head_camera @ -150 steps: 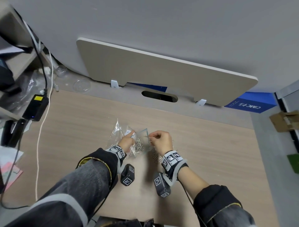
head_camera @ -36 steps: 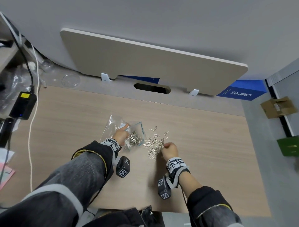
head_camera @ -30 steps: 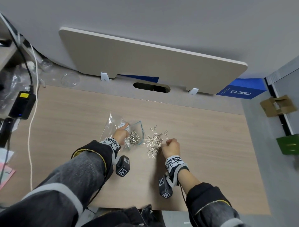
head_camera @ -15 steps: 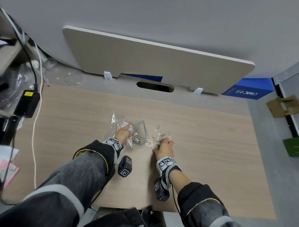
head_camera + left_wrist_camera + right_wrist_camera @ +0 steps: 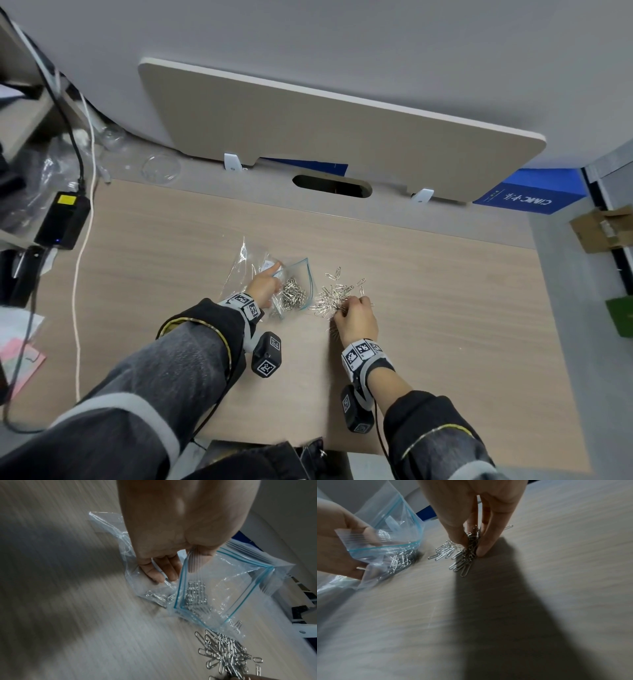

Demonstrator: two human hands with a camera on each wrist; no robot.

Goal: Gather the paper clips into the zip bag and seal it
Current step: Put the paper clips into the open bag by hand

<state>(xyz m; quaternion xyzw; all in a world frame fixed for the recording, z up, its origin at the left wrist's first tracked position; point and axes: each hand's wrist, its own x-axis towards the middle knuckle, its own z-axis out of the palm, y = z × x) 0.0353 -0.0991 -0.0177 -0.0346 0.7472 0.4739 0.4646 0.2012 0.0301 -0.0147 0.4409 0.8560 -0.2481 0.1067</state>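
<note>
We are mid-gather, by our reading: some clips already lie in the bag, and a loose pile of clips lies on the desk just right of the bag's mouth.

Our right hand has its fingers and thumb closed round a bunch from that pile, fingertips down on the desk. To do this well, we should pinch firmly enough that the tangled bunch lifts as one, and raise it slowly, since clips hooked into one another will likely drag stragglers along and drop them. The carry is short, as the bag sits just beside the pile. We should bring the bunch right inside the mouth before letting go, not release it above the rim.

Our left hand pinches the near lip of the bag, thumb on one side, and holds the mouth open towards the pile. It should keep that lip raised and the mouth wide, with the bottom resting on the desk so the clips inside do not spill back out.

The bag is clear thin plastic with a light blue zip line round its mouth, crumpled and soft. The clips are plain silver wire, all alike. Left of the bag lies more crumpled clear plastic, touching it; we cannot tell what it is.
</note>
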